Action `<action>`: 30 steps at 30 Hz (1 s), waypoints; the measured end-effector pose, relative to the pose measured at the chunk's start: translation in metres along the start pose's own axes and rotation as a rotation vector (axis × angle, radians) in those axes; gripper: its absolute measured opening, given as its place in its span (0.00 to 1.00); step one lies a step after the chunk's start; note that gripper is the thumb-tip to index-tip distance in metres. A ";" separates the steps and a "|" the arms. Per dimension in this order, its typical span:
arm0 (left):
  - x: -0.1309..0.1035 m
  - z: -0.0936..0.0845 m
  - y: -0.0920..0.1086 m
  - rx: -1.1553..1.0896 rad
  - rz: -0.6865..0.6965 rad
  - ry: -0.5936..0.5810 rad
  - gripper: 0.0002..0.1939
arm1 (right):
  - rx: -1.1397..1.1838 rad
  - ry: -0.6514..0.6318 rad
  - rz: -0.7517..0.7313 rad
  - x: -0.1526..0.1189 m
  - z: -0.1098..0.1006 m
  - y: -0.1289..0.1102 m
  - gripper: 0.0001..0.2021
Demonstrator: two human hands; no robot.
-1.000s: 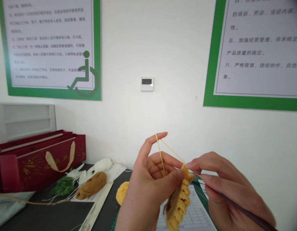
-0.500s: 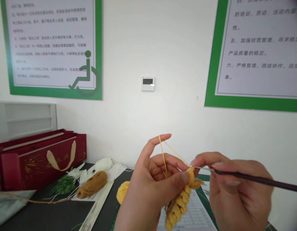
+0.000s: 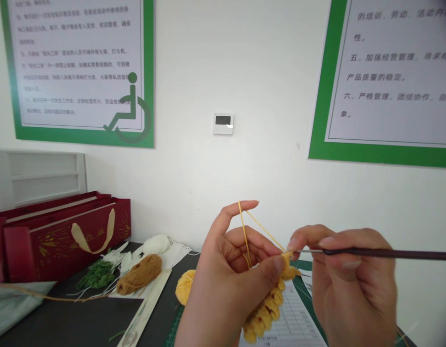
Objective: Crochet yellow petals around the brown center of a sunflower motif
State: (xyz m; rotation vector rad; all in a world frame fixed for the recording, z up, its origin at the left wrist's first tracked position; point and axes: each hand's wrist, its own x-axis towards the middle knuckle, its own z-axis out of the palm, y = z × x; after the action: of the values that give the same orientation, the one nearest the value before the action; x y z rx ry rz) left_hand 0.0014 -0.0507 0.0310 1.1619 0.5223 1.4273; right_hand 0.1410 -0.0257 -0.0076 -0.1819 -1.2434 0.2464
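My left hand [image 3: 233,279] pinches the top of a yellow crocheted piece [image 3: 268,311] between thumb and fingers. Yellow yarn [image 3: 263,228] loops over its raised index finger and runs down to the hook tip. My right hand [image 3: 349,279] grips a crochet hook [image 3: 385,253] with a dark handle and a thin metal shaft, held nearly level. The metal tip meets the top edge of the yellow piece, where fingertips of both hands come close together. Behind my left wrist a yellow yarn ball [image 3: 185,286] is partly hidden.
Brown yarn [image 3: 140,274], green yarn [image 3: 96,274] and white yarn [image 3: 156,245] lie on the dark table [image 3: 82,320] at left, near a ruler [image 3: 147,306] and red bags [image 3: 71,241]. Under my hands are a printed sheet [image 3: 295,320] and a green mat [image 3: 304,294].
The hook has turned from slanting down rightward to nearly level, and my right hand has shifted slightly left. The yellow piece's lower end has swung slightly left and up.
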 end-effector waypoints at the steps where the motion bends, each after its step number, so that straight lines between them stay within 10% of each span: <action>1: 0.000 0.000 0.000 -0.003 0.005 0.002 0.39 | -0.001 -0.006 0.002 0.001 -0.001 0.000 0.03; 10: 0.001 0.000 -0.002 -0.022 0.026 0.021 0.37 | -0.021 -0.114 -0.029 0.004 -0.006 -0.002 0.03; 20: 0.000 -0.001 -0.004 0.027 0.059 0.007 0.37 | -0.514 -0.344 -0.446 0.002 -0.020 -0.011 0.12; 30: 0.001 0.000 -0.010 -0.119 0.012 -0.012 0.43 | -0.324 -0.160 -0.477 -0.004 -0.014 0.017 0.14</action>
State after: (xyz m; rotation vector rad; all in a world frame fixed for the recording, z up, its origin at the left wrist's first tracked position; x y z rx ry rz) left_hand 0.0066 -0.0474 0.0231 1.0793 0.4171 1.4415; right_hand 0.1513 -0.0104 -0.0200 -0.1400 -1.4422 -0.3620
